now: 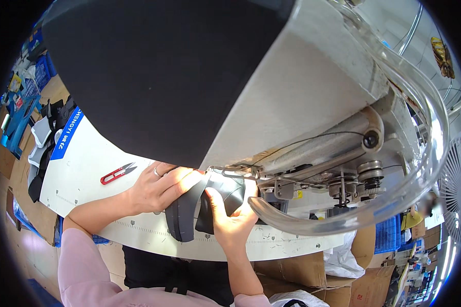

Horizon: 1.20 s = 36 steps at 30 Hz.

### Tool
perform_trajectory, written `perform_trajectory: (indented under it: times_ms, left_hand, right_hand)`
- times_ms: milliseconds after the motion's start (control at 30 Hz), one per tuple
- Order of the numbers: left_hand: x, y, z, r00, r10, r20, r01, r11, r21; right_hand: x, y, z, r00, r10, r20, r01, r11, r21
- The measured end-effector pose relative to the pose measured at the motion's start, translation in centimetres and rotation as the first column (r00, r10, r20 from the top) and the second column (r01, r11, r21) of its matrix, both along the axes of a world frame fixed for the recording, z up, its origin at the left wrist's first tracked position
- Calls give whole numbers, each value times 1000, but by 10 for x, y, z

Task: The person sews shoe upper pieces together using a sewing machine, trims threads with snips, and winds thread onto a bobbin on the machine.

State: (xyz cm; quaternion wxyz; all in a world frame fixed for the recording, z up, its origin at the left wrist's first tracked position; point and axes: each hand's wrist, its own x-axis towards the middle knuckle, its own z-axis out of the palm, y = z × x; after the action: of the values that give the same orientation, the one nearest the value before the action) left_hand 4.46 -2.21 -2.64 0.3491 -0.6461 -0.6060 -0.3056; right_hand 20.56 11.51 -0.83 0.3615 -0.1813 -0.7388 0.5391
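Note:
My left hand [161, 189], a ring on one finger, grips the upper end of a curved black leather-like strip [182, 220], its fingertips close to the needle area of a sewing machine [302, 102]. The lower end of the strip hangs toward the table's near edge. Just right of it, my right hand [236, 217] pinches a glossy black leather-like piece [229, 189], thumb on top and fingers along its right side. Whether the strip and the piece are joined cannot be seen. The machine hides part of the fingertips and the stitching spot.
Red-handled thread snips [119, 174] lie left of my left hand on the white table [107, 204]. A large dark panel [153, 77] covers the top middle. A thick clear tube [333, 222] curves round the machine on the right. Cardboard boxes [297, 268] stand below the table.

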Motion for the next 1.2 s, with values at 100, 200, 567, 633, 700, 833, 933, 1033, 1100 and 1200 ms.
perform_trajectory:
  times_ms: [100, 200, 567, 633, 700, 833, 933, 1033, 1100, 1200]
  left_hand:
    - [2, 0, 5, 1000, 3, 3, -3, 1000, -4]
    - [5, -1, 8, 1000, 16, -3, -16, 1000, -1]
    - [11, -3, 12, 996, 35, 83, -30, 997, -68]
    - [12, -4, 12, 993, -3, 120, 12, 997, -76]
    - [13, -5, 14, 994, 1, 108, 8, 996, -86]
    - [12, -6, 25, 995, 14, 97, -6, 997, -78]
    - [16, -10, 35, 970, -183, 161, 177, 983, 49]
    - [25, -11, 40, 968, -186, 170, 175, 981, 79]
    - [30, -12, 41, 968, -184, 168, 169, 980, 101]
    - [31, -13, 40, 972, -176, 154, 157, 980, 124]
  right_hand:
    - [-1, 1, -2, 1000, 3, -23, -1, 998, 60]
    - [-1, -1, -2, 1000, -6, -27, 0, 974, -226]
    - [-6, 1, 8, 996, 21, -89, -41, 971, -234]
    - [-5, 1, 8, 998, -1, -55, -6, 993, -121]
    - [-4, 1, 7, 998, 1, -56, -9, 990, -140]
    - [-3, 2, 4, 997, 27, -67, -42, 971, -236]
    - [-3, 3, 3, 999, 15, -30, -22, 971, -238]
    - [-1, 2, 5, 998, 54, -38, -64, 940, -336]
    - [-1, 3, 7, 994, 79, -75, -99, 943, -317]
    - [-2, 4, 8, 996, 63, -70, -76, 974, -213]
